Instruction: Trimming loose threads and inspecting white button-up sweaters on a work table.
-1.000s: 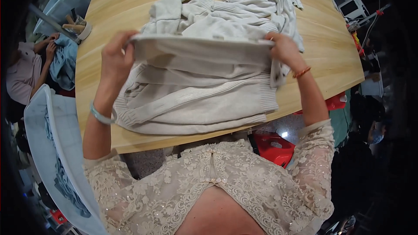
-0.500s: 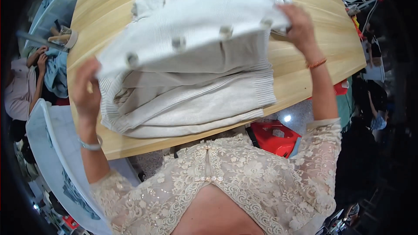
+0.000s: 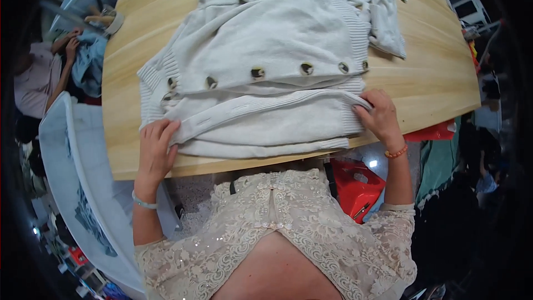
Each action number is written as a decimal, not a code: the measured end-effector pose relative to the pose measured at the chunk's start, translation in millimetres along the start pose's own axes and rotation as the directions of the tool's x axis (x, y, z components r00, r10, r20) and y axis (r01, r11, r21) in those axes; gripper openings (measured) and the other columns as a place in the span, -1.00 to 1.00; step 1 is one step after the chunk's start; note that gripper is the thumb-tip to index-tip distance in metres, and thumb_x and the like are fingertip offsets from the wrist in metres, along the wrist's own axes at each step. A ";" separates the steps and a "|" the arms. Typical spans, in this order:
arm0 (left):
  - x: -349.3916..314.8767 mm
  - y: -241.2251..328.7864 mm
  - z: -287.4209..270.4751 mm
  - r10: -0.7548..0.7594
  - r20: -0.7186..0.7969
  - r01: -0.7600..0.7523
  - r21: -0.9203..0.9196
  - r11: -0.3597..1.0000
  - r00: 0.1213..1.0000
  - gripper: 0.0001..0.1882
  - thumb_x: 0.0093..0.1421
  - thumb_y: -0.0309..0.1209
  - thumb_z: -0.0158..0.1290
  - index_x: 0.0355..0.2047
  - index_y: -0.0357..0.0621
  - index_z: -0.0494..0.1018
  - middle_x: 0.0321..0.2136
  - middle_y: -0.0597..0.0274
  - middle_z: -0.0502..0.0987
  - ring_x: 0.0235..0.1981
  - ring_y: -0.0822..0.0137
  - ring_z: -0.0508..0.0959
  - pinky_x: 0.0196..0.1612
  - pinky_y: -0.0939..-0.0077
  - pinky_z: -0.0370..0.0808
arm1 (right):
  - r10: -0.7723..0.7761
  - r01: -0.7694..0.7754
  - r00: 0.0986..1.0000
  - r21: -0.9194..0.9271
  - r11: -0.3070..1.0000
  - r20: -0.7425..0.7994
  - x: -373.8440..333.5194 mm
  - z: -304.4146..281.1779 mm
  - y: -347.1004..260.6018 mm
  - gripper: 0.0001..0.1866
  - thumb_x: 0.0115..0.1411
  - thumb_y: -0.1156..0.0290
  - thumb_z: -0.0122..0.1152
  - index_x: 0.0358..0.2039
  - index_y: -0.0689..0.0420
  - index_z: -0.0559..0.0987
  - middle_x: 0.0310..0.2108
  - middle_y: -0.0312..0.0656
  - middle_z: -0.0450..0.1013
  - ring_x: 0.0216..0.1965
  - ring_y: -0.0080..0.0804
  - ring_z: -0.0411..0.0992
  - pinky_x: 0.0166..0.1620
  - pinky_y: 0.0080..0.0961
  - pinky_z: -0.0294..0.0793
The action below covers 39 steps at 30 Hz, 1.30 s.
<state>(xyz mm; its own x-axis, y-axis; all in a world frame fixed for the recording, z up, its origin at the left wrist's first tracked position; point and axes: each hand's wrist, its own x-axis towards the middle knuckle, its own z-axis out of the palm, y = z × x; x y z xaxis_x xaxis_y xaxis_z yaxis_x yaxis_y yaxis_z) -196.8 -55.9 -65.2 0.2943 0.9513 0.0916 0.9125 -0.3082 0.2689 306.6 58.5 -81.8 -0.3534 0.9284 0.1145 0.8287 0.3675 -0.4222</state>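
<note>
Fig. Cream knitted cardigan [image 3: 277, 39] on the wooden table [image 3: 433, 80], its buttoned edge [image 3: 227, 84] laid down, both hands now at the near band.
I see that the edge both hands held raised half a second ago now lies toward the far side, leaving the near band [image 3: 244, 112] exposed. The left hand [image 3: 155, 149] pinches its left end, the right hand [image 3: 382, 115] its right (most of the cloth lies between and beyond them).
</note>
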 end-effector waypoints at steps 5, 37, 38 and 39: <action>-12.7 -25.4 -0.6 -0.082 -0.088 0.073 -0.100 0.992 0.993 -0.47 -0.12 -0.66 0.15 -0.05 -0.11 0.48 -0.17 0.10 0.50 -0.07 0.06 0.45 0.06 0.24 0.31 | 0.131 -0.191 0.978 0.430 0.882 0.164 -14.8 -26.5 -8.8 -0.86 0.05 0.63 0.16 -0.33 0.23 0.47 -0.39 -0.31 0.42 -0.30 -0.60 0.37 -0.22 -0.60 0.38; 29.6 -21.8 25.1 -0.317 -0.106 0.029 -0.920 0.391 0.942 -0.91 0.19 -0.56 0.17 -0.29 -0.30 0.53 -0.38 0.34 0.47 -0.35 0.57 0.41 -0.28 0.70 0.34 | -0.294 -0.025 0.923 0.801 0.598 0.248 102.5 142.5 -255.6 -0.85 0.18 0.48 0.21 -0.28 0.28 0.60 -0.56 -0.35 0.47 -0.54 -0.74 0.34 -0.49 -0.69 0.34; 27.1 -24.4 28.3 -0.343 -0.116 0.026 -0.923 0.384 0.932 -0.92 0.19 -0.56 0.18 -0.31 -0.30 0.53 -0.39 0.35 0.47 -0.36 0.57 0.41 -0.30 0.72 0.34 | -0.287 -0.022 0.929 0.808 0.588 0.234 102.0 142.4 -257.8 -0.86 0.20 0.47 0.19 -0.29 0.29 0.59 -0.59 -0.42 0.42 -0.55 -0.80 0.28 -0.50 -0.72 0.29; 28.2 -24.5 29.4 -0.345 -0.120 0.020 -0.926 0.377 0.931 -0.92 0.19 -0.56 0.18 -0.31 -0.30 0.53 -0.39 0.35 0.47 -0.36 0.57 0.41 -0.30 0.72 0.34 | -0.288 -0.020 0.928 0.803 0.596 0.238 101.9 143.9 -258.3 -0.86 0.20 0.47 0.19 -0.29 0.29 0.59 -0.59 -0.42 0.42 -0.55 -0.80 0.28 -0.50 -0.72 0.29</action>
<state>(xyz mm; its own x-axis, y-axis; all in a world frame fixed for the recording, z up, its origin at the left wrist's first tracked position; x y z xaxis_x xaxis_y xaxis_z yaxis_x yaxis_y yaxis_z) -202.5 -21.4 -97.4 -0.0748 0.9913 0.1080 0.0869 -0.1014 0.9910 -6.0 50.4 -90.5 -0.6698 0.7424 0.0141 0.1528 0.1564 -0.9758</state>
